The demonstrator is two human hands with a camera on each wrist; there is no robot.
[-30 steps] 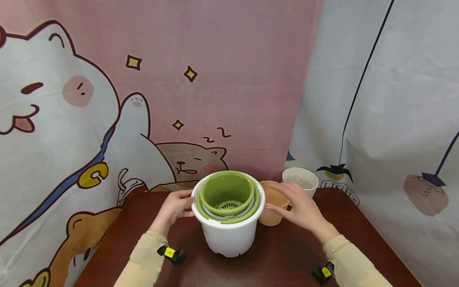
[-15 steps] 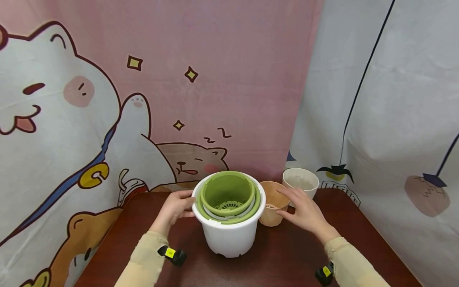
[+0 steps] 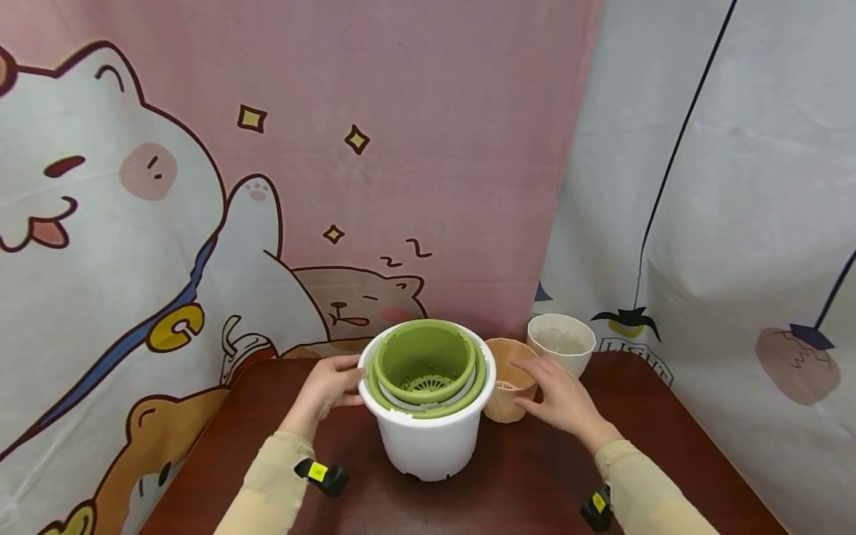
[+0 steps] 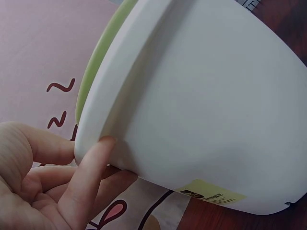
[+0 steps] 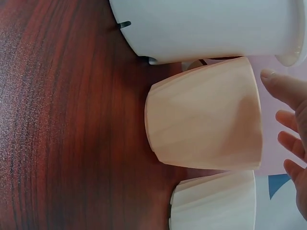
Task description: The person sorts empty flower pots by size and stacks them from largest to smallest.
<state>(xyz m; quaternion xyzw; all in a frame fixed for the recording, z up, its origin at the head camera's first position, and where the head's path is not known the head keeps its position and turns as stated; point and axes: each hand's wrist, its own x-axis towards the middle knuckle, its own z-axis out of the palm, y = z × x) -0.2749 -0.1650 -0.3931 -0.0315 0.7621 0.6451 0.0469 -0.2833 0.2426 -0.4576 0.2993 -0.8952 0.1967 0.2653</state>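
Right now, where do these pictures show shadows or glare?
Left wrist view: soft shadow on the white pot, under its rim; right wrist view: a shadow darkens the peach pot near its rim, pale sheen speckles the table; head view: faint shading on the curtain.

Cream sleeves (image 3: 267,475), black wrist cameras (image 3: 331,481)
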